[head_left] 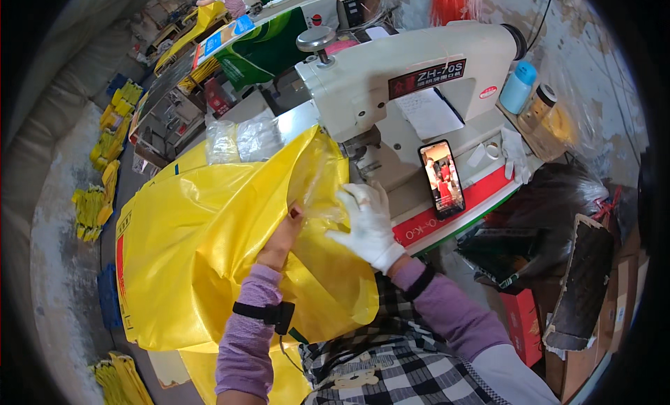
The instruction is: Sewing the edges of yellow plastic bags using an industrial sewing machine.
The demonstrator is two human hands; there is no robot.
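Observation:
A large yellow plastic woven bag spreads across the work surface and over my lap, beside the head of a cream sewing machine. My left hand, bare, reaches into the mouth of the bag; a yellow fold and clear film hide its fingers. A clear plastic liner shows inside the mouth. My right hand, in a white glove, lies against the bag's right edge by the liner. Its thumb stands apart from the other fingers, and no firm grip shows.
A phone with a lit screen leans on the machine bed, near a paper sheet. A blue bottle and a jar stand at right. Folded clear plastic lies behind the bag. Yellow bundles line the left.

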